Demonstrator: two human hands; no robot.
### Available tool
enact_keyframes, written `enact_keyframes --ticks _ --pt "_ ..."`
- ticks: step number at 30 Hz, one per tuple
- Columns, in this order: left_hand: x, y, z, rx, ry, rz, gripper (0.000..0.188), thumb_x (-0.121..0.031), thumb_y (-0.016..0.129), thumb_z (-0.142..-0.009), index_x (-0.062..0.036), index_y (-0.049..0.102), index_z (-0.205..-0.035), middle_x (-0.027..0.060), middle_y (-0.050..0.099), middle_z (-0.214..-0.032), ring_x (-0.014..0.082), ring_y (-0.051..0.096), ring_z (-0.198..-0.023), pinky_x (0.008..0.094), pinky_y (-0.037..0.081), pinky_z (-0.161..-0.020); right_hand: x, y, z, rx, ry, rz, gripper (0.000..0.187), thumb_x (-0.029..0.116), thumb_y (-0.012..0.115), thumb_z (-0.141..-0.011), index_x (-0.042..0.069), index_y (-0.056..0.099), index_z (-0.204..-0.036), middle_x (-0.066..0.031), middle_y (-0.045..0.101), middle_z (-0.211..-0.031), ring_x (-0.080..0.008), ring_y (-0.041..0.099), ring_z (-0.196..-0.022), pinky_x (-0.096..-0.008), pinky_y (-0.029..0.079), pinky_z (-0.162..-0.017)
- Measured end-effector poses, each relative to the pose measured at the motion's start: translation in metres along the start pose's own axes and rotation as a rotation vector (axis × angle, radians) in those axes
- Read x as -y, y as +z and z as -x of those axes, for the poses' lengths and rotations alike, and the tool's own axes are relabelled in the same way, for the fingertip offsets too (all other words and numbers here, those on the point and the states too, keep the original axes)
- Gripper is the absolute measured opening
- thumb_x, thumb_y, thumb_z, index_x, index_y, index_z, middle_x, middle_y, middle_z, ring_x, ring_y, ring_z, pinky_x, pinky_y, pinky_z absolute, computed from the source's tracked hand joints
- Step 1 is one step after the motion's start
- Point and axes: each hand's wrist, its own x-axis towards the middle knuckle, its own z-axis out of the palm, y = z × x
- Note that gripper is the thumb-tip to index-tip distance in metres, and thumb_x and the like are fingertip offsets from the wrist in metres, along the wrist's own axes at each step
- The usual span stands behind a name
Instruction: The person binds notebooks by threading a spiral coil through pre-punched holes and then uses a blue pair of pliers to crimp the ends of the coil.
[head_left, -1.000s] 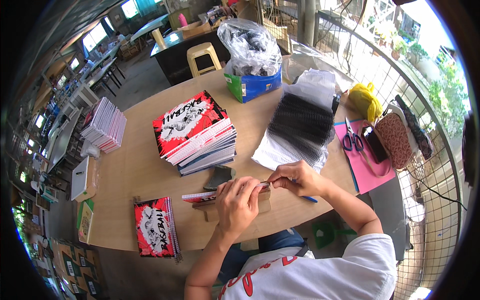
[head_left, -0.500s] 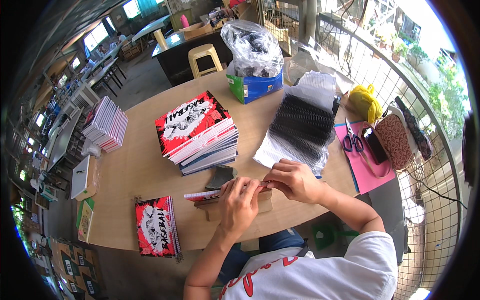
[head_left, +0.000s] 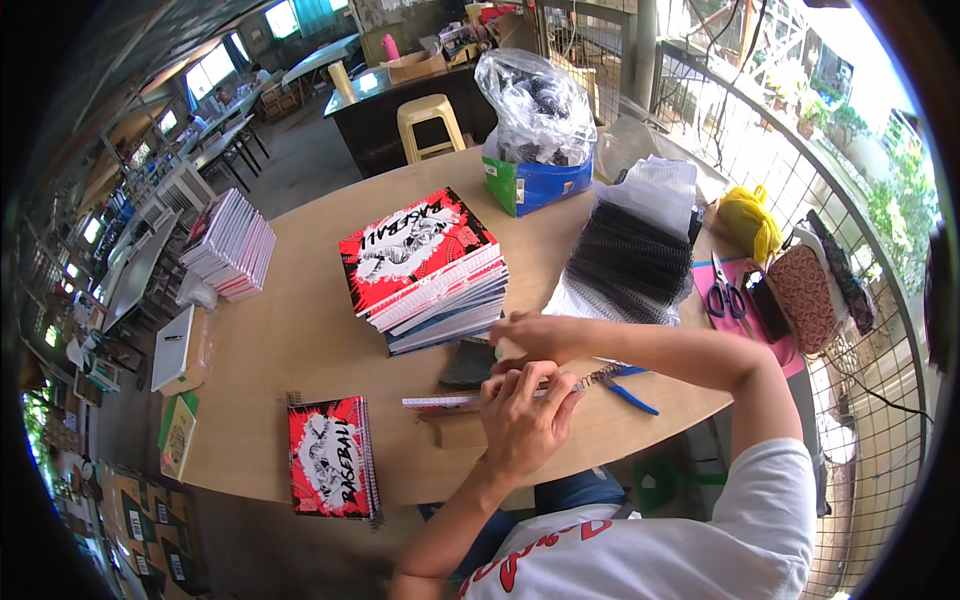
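In the head view, the left hand [head_left: 527,415] is clamped over a notebook [head_left: 436,403] seen nearly edge-on, long axis running left to right just in front of the person. The right hand [head_left: 540,338] lies just beyond, its grip hidden. A wire coil [head_left: 600,375] extends rightward toward blue-handled pliers [head_left: 634,400].

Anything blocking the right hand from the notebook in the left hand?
Nothing visible does: the right hand is just beyond the notebook. The left hand covers part of the notebook, so I can't tell whether the right one touches it.
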Motion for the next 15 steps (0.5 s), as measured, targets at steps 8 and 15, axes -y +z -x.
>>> enact_keyframes --ticks 8,15 --pt "0.002 0.007 -0.001 -0.012 -0.038 -0.018 0.02 -0.037 0.07 -0.091 -0.0185 0.07 -0.1 -0.0032 0.064 -0.104 0.0195 0.06 -0.082 0.0391 0.039 -0.079 -0.005 0.025 -0.043 0.13 -0.061 0.436 0.051 0.041 0.076 -0.084 0.015 0.068 -0.127 -0.0266 0.063 -0.115 -0.0421 0.059 -0.11 -0.0461 0.05 -0.093" --pt "0.017 -0.011 0.0 -0.101 -0.067 -0.129 0.028 -0.04 0.072 -0.089 -0.0131 0.065 -0.092 0.002 0.064 -0.093 0.0258 0.06 -0.083 0.0431 0.04 -0.084 -0.011 -0.076 0.076 0.123 0.177 -0.17 0.057 0.046 0.058 -0.091 -0.003 0.072 -0.117 -0.0251 0.069 -0.107 -0.037 0.063 -0.103 -0.0462 0.048 -0.092"
